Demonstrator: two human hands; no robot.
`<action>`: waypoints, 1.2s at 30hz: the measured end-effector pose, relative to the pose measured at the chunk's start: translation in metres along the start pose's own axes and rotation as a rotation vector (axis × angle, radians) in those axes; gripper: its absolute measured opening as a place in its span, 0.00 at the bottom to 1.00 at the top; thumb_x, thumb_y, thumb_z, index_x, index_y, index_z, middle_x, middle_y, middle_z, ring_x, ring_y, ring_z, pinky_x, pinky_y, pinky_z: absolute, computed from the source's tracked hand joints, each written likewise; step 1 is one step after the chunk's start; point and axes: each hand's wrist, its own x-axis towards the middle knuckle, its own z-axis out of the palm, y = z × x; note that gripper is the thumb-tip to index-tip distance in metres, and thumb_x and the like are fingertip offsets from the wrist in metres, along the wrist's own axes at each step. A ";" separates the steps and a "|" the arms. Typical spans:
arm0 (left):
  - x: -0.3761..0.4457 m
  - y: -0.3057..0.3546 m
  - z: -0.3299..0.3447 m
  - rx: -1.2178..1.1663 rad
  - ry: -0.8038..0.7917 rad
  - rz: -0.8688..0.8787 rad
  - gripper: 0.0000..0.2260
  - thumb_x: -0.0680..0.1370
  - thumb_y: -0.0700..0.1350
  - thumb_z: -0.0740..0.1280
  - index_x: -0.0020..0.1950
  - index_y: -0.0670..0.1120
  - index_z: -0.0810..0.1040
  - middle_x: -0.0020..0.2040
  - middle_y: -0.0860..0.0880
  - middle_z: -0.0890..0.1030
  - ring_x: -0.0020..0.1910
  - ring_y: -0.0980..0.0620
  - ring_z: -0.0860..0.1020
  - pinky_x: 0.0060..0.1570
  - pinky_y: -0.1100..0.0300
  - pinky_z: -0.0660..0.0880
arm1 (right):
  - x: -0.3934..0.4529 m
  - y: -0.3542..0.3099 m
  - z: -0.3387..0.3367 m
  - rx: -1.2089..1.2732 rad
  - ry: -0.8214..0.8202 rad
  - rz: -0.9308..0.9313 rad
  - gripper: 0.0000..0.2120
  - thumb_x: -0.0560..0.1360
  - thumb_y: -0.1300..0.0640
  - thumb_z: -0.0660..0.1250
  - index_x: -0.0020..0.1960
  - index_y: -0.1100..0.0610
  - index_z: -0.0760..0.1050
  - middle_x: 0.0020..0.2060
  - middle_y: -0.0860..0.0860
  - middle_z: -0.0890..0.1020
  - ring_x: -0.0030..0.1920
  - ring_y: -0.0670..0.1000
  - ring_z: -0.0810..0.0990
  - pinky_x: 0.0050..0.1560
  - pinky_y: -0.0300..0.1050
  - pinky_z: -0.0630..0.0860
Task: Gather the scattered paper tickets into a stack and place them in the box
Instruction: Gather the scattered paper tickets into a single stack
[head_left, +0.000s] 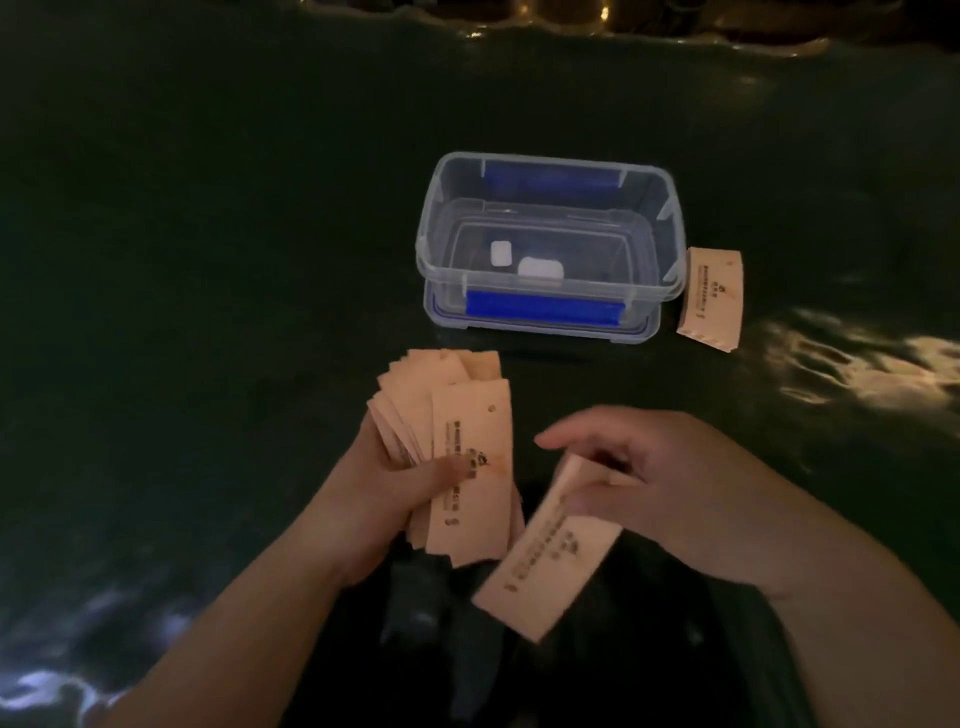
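Note:
My left hand (382, 486) grips a fanned stack of pale orange paper tickets (457, 415), thumb pressed on the top one. Just to its right, my right hand (654, 483) pinches a single ticket (550, 561) that hangs tilted and blurred. One more ticket (712, 299) lies flat on the dark table, touching the right side of the box. The clear plastic box (670, 218) with blue clips stands open beyond my hands, seated on its lid; two small white pieces (540, 270) lie inside.
The table (208, 260) is dark green and glossy, with bright reflections at the right and lower left. Dark clothing shows between my forearms at the near edge. Brownish objects line the far edge, too dim to identify.

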 end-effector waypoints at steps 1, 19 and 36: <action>0.001 -0.001 0.008 0.017 -0.053 -0.022 0.40 0.61 0.40 0.83 0.69 0.56 0.71 0.57 0.42 0.87 0.56 0.40 0.86 0.58 0.33 0.78 | 0.004 -0.001 -0.001 -0.027 0.070 -0.020 0.18 0.75 0.52 0.70 0.51 0.29 0.71 0.46 0.32 0.80 0.48 0.29 0.78 0.40 0.34 0.78; 0.025 -0.008 0.075 0.040 -0.114 0.001 0.25 0.71 0.39 0.77 0.65 0.50 0.77 0.57 0.41 0.86 0.57 0.41 0.86 0.54 0.41 0.81 | 0.032 0.034 0.008 0.155 0.700 0.032 0.16 0.75 0.50 0.69 0.56 0.36 0.65 0.58 0.37 0.68 0.58 0.38 0.71 0.60 0.41 0.72; 0.040 0.001 0.057 -0.221 0.085 -0.053 0.33 0.66 0.40 0.72 0.70 0.53 0.72 0.52 0.46 0.89 0.50 0.46 0.88 0.37 0.51 0.85 | 0.134 0.106 -0.135 0.335 0.794 0.857 0.25 0.74 0.51 0.73 0.67 0.56 0.69 0.57 0.58 0.75 0.51 0.59 0.75 0.51 0.55 0.75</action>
